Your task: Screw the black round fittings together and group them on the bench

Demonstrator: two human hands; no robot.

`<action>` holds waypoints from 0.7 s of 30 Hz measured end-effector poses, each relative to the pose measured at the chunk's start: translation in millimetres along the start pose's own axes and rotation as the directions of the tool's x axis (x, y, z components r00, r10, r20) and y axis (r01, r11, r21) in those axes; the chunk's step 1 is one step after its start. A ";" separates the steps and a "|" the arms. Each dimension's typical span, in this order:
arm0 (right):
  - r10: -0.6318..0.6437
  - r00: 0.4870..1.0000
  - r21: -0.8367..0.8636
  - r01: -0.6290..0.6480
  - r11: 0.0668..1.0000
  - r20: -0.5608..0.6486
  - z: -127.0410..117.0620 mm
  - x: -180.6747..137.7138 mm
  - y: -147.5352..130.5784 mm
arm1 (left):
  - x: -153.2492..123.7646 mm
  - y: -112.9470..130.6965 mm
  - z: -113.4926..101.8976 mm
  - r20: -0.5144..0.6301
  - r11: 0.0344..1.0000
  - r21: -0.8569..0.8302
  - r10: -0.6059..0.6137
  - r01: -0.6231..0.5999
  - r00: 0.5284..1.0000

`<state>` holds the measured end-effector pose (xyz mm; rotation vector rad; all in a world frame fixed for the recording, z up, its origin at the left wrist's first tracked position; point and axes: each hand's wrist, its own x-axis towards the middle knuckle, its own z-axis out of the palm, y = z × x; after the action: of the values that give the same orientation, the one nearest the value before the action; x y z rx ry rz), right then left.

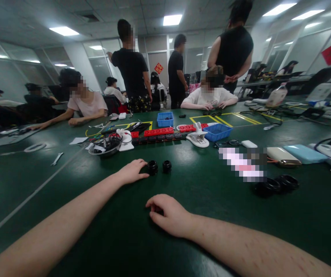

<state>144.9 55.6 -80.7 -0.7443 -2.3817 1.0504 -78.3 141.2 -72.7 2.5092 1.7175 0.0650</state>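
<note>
My left hand (133,172) reaches over the green table with thumb and fingers apart. Its fingertips are at the left edge of a short, round black part with a hollow top (153,167); whether they touch it is hard to make out. Just to the right stands a second black part of similar shape (167,166), upright and apart from the first. Closer to me, my right hand (168,214) rests on the table. Its fingers curl loosely, a gap shows between thumb and forefinger, and nothing is visible in it.
Beyond my hands are a bowl of cables (104,149), white clamps (197,136), a red strip (158,132) and blue bins (217,132). Larger black rings (288,183) and a light-blue case (305,153) lie right. A wrench (57,159) lies left. People sit and stand across the table.
</note>
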 end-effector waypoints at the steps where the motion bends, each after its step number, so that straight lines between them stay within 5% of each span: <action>1: -0.006 1.000 -0.008 0.006 1.000 0.005 0.0 -0.1 0.0 | -0.7 -1.2 2.3 -0.014 1.000 0.003 -0.006 0.006 1.000; 11: -0.028 0.999 -0.056 0.030 0.998 0.033 -0.8 0.4 -0.9 | -2.1 9.6 -15.6 -0.175 0.999 -0.025 -0.041 0.038 0.984; 21: -0.079 0.997 -0.077 0.079 0.994 0.005 -2.3 -0.4 -0.8 | 12.7 36.7 -5.1 -0.031 0.991 -0.024 -0.135 0.134 0.990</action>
<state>146.2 56.1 -78.7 -0.6705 -2.4438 0.9321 -40.2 140.2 -64.0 2.3823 1.8830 0.1137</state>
